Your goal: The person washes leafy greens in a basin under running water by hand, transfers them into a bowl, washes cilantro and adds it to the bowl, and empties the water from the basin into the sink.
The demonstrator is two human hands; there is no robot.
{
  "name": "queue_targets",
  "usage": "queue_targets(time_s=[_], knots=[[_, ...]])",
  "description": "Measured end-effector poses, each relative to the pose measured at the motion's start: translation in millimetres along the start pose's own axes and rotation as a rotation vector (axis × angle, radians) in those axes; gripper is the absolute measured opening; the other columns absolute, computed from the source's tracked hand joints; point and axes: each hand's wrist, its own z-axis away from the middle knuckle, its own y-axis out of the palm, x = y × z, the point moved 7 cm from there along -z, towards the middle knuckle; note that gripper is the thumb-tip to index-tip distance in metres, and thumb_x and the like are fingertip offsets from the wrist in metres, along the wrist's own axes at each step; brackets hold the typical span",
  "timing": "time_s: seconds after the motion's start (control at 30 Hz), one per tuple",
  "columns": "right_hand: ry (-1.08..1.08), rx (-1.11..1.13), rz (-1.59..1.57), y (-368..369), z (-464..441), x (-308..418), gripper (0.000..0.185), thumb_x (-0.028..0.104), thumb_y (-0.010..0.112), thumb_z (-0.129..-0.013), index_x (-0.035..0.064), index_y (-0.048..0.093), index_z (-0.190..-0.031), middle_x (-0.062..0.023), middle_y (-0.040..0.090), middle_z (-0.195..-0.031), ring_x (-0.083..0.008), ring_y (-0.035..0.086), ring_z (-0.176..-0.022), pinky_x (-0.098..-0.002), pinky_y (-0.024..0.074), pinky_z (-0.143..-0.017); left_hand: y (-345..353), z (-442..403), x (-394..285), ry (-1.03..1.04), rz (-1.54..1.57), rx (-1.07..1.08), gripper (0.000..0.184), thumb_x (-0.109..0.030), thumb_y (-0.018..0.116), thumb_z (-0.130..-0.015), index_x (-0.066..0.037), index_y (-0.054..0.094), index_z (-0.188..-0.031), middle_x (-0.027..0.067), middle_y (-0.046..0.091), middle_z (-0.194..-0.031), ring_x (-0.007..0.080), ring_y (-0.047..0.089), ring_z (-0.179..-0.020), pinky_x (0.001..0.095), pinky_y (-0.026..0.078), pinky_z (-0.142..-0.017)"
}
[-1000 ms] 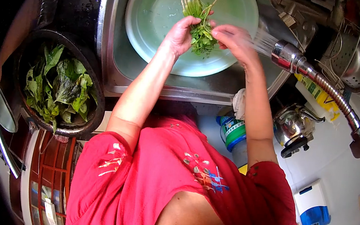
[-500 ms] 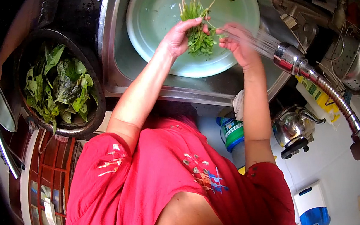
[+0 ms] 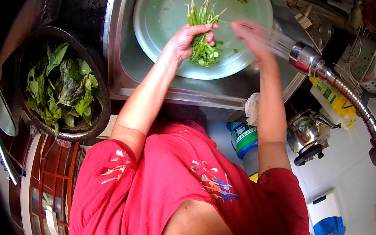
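My left hand (image 3: 187,39) is closed around a bunch of cilantro (image 3: 206,54). Its pale stem ends point up and away, and the leaves hang below my fingers. A pale green basin (image 3: 147,30) full of water lies under both hands. To the right of the bunch is my right hand (image 3: 255,38), smeared by motion and spray, so its fingers do not show clearly. A thin stem runs between the bunch and that hand. Water streams over the right hand from the chrome faucet head (image 3: 301,55).
The basin sits in a steel sink (image 3: 172,95). At the left, a dark pan (image 3: 104,118) holds large green leaves (image 3: 65,86). A kettle (image 3: 308,132), a yellow bottle (image 3: 332,98), a perforated steel holder (image 3: 374,68) and a white cloth (image 3: 251,108) are on the right.
My right hand has pulled slightly away from the bunch, up and to the right. The bunch in my left hand has lowered a little, and a small loose leaf now floats beside it.
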Motion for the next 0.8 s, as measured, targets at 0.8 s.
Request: queue_targets(time_s=[0.8], knots=[[0.053, -0.214, -0.684, 12.9, 2.8, -23.8, 0.026, 0.021, 0.064, -0.079, 0.0036, 0.056, -0.097, -0.0063, 0.057, -0.091, -0.0133, 0.054, -0.070, -0.0288, 0.0481, -0.066, 10.3, 14.9, 9.8, -0.019, 0.159, -0.064, 0.046, -0.041, 0.047, -0.088, -0.002, 0.050, -0.113, 0.0137, 0.060, -0.090, 0.0220, 0.059, -0.083, 0.0368, 0.048, -0.078]])
